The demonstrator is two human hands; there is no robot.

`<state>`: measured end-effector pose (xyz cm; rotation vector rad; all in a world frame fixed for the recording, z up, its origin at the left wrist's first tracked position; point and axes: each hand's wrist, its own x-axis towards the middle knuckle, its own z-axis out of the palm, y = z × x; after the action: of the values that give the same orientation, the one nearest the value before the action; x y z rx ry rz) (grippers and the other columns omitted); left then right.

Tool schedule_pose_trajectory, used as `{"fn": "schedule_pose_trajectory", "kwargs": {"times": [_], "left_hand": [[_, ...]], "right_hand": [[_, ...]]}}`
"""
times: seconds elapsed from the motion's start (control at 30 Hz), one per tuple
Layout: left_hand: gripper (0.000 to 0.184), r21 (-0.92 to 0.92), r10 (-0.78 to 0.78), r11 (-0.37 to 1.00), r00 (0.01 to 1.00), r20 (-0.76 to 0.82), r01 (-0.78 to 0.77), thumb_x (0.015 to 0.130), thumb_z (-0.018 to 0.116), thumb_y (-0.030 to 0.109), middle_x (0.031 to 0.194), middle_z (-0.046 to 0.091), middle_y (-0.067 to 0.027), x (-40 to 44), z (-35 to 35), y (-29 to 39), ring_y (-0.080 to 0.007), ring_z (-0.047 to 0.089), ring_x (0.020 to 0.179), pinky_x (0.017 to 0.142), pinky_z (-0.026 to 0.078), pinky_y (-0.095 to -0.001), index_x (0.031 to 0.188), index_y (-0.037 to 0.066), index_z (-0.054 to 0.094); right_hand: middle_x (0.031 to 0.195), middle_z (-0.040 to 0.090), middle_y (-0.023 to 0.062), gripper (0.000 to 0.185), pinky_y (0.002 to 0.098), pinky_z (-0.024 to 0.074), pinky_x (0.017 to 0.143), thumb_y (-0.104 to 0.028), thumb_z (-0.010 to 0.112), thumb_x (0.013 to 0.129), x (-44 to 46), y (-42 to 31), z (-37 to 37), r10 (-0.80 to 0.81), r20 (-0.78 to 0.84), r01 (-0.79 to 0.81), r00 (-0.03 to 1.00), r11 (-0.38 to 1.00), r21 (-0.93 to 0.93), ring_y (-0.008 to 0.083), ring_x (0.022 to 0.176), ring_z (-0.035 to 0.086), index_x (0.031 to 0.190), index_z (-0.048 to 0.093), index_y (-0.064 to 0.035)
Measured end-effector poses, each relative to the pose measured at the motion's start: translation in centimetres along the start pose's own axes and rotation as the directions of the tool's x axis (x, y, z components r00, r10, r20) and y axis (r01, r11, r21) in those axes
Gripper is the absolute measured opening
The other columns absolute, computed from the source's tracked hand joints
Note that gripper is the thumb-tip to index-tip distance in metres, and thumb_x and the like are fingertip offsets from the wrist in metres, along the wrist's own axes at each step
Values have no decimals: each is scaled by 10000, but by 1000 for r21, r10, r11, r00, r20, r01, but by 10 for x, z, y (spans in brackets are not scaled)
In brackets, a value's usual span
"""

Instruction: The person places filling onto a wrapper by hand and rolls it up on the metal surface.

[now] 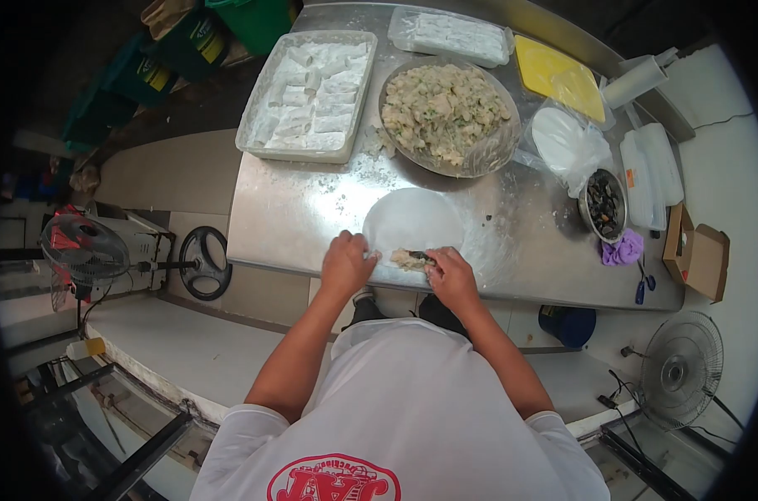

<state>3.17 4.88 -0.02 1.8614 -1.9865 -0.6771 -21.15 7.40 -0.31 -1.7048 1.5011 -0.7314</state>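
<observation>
A round white wrapper sheet (414, 219) lies on the metal table near its front edge. A small heap of pale filling (407, 260) sits on the sheet's near part, with a dark strip on it. My right hand (451, 274) pinches the right end of that dark strip. To the left, my left hand (349, 262) rests at the sheet's left edge, its fingers bent and partly apart; nothing can be seen in it. A large bowl of chopped filling (446, 113) stands beyond the sheet.
At the back left is a tray of floured rolls (308, 100). Another container (451, 37), a yellow board (558, 75), bagged white wrappers (561, 138), a bowl of dark pieces (603, 204), a purple cloth (622, 248) and a cardboard box (707, 259) stand behind and right.
</observation>
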Motion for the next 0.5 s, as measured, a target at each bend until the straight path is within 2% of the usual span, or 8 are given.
{"fn": "schedule_pose_trajectory", "kwargs": {"times": [0.03, 0.1, 0.13, 0.17, 0.23, 0.27, 0.37, 0.5], "left_hand": [[257, -1, -1, 1000, 1000, -2, 1, 802, 780, 197, 914, 619, -187, 2, 6, 0, -370, 612, 852, 757, 515, -476, 868, 6, 621], [186, -366, -2, 930, 1000, 8, 5, 794, 750, 109, 866, 611, -180, 6, 10, 5, -350, 611, 808, 735, 511, -451, 850, 8, 605], [159, -491, -71, 867, 996, 47, 85, 797, 715, 42, 869, 628, -152, 4, 10, 11, -272, 621, 783, 728, 514, -388, 895, 6, 595], [159, -490, -70, 867, 996, 48, 85, 797, 715, 42, 869, 628, -152, 1, 9, 17, -272, 621, 783, 728, 514, -388, 895, 6, 595], [220, -682, -36, 711, 977, 208, 171, 831, 708, 45, 906, 624, -64, -2, 9, 28, -123, 588, 785, 721, 503, -282, 1010, 18, 582], [337, -675, 39, 734, 988, 151, 75, 856, 707, 50, 924, 627, -29, -1, 19, 28, -89, 578, 800, 725, 501, -267, 1164, 16, 575], [410, -660, 3, 733, 969, 247, 166, 862, 708, 54, 932, 635, -40, 8, 14, 43, -96, 578, 798, 733, 504, -270, 1249, 16, 577], [430, -644, 27, 741, 950, 312, 191, 870, 693, 44, 953, 653, -54, 15, 11, 38, -98, 595, 818, 737, 508, -276, 1286, 19, 589]], "right_hand": [[1047, 661, 146, 268, 394, 551, 857, -8, 695, 847, 2, 2, 4, -84, -22, 82, 996, 994, -72, 314, 944, 666, 1114, 680, 4], [1048, 660, 147, 266, 392, 551, 855, -2, 690, 846, 5, 4, 6, -172, -37, 165, 984, 976, -144, 318, 951, 665, 1112, 681, -2], [1050, 659, 147, 262, 396, 552, 853, 3, 687, 845, 5, 3, 5, -163, -19, 159, 986, 980, -123, 322, 953, 664, 1106, 682, -9], [1051, 659, 146, 258, 399, 553, 851, 7, 683, 843, 5, 2, 4, -152, -2, 151, 988, 983, -102, 325, 954, 663, 1101, 683, -15], [1050, 659, 146, 261, 400, 554, 852, 9, 682, 842, 6, 5, 5, -176, 2, 176, 984, 979, -100, 326, 957, 663, 1101, 683, -16], [1049, 659, 146, 263, 401, 554, 854, 10, 681, 840, 6, 6, 5, -202, 10, 202, 979, 975, -98, 327, 960, 662, 1102, 683, -17], [1045, 656, 149, 282, 405, 554, 852, 17, 677, 834, 6, 3, 4, -195, 8, 195, 981, 977, -89, 335, 963, 661, 1114, 677, -15], [1027, 656, 156, 272, 409, 558, 843, 33, 659, 832, 6, -1, 3, -140, 14, 141, 990, 983, -115, 343, 953, 663, 1101, 669, -10]]}}
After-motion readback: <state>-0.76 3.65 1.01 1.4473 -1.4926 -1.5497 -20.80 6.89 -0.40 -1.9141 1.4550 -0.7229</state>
